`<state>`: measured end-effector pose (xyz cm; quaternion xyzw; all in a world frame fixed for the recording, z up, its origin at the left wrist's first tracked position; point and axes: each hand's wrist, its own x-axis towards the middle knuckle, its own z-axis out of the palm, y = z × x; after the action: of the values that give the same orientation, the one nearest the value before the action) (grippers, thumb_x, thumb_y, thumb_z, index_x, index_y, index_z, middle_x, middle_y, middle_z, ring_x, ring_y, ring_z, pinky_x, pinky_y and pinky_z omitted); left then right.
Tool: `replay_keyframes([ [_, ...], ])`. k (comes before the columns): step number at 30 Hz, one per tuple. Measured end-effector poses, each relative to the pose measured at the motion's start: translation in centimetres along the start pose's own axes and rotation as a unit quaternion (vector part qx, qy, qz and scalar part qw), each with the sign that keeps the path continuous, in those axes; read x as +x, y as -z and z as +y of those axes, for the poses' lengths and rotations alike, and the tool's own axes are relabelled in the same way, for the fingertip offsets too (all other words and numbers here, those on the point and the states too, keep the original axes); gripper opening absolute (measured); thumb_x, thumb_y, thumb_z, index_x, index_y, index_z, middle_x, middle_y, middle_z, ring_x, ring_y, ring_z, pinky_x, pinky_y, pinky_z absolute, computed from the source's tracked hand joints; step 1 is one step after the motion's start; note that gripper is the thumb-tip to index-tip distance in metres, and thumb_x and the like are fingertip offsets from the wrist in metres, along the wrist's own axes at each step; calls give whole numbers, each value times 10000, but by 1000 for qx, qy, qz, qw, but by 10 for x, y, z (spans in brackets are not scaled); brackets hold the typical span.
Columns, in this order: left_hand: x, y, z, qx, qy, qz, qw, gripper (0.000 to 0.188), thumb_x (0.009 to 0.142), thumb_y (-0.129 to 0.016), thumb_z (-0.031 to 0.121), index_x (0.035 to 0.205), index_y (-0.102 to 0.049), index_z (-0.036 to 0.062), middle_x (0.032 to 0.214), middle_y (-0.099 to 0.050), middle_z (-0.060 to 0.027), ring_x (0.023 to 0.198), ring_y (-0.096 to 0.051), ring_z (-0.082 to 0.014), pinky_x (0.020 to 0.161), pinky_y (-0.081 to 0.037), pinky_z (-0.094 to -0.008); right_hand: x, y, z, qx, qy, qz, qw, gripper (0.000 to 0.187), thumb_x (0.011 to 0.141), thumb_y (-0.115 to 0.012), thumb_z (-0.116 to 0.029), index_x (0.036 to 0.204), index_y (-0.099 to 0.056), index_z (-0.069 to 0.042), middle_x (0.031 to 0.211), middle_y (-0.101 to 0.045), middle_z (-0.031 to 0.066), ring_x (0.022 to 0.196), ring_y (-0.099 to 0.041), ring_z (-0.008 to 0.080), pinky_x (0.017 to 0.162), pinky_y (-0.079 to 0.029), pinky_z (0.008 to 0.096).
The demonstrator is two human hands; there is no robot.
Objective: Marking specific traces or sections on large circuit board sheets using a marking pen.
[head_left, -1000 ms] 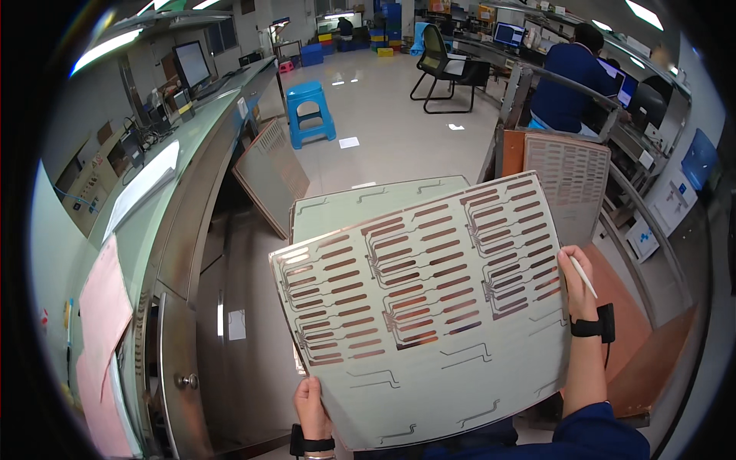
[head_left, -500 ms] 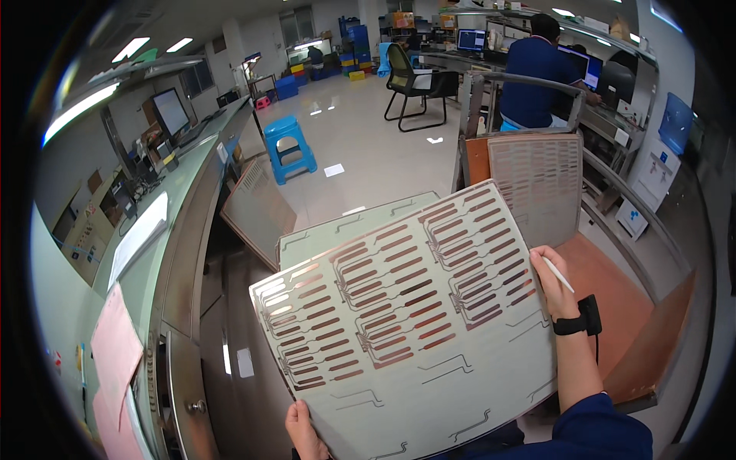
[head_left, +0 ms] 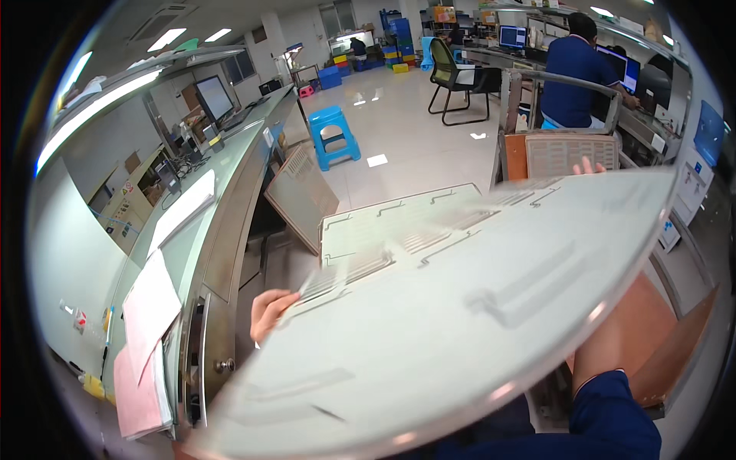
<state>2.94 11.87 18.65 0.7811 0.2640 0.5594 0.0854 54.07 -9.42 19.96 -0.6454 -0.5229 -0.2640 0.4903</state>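
A large pale circuit board panel (head_left: 460, 322) with dark traces is tilted up close in front of me, partly blurred. My left hand (head_left: 272, 313) is closed on its left edge. Over the panel's far right edge show only the fingertips of my right hand (head_left: 589, 165), bent round that edge; the rest of the hand is behind the panel. The white pen seen earlier in that hand is hidden now. Beyond the held panel stands or lies a similar pale panel (head_left: 399, 208), partly covered by it.
A long bench (head_left: 195, 184) with papers (head_left: 149, 295) runs along the left. Another panel (head_left: 300, 195) leans beside it. Ahead are a blue stool (head_left: 333, 138) and a black chair (head_left: 464, 80). A metal-framed rack (head_left: 510, 115) and a seated person (head_left: 571, 80) are at right.
The panel has swung up and tilted, its near edge coming closer to me. My right hand has moved up and away to the far edge. My left hand has risen. The view has turned left.
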Motion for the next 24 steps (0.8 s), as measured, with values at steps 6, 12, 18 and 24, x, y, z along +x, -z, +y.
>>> replay_keyframes([
  [6,-44,-31,-6,-150,303,-44,940,506,909,-655,-8,1398,-525,-2,1290,-629,-108,1133,-631,-195,932,-519,-280,-116,-42,22,602,-405,-41,687,457,1054,-458,-347,1390,-463,-37,1421,-523,89,1361,-439,178,1119,-382,368],
  [12,-94,-47,-15,-495,464,-101,727,439,986,-599,92,1384,-479,-52,1327,-600,-144,1158,-620,-218,966,-532,-329,-199,-29,22,610,-509,-88,601,472,1051,-460,-345,1415,-443,-45,1421,-526,101,1351,-459,201,1125,-386,364],
  [18,-105,-47,-7,-659,557,-44,504,383,1084,-376,243,1388,-464,27,1350,-577,-134,1207,-596,-254,1027,-514,-397,-195,-36,43,661,-495,-83,558,490,1048,-461,-343,1441,-423,-53,1421,-529,113,1340,-478,223,1131,-389,360],
  [24,-108,-57,-10,-596,522,9,611,389,1079,-389,213,1416,-427,22,1365,-563,-129,1227,-574,-242,1043,-490,-386,-194,4,88,695,-443,-67,563,482,1045,-468,-324,1438,-427,-49,1427,-528,139,1320,-506,257,1111,-420,349],
])
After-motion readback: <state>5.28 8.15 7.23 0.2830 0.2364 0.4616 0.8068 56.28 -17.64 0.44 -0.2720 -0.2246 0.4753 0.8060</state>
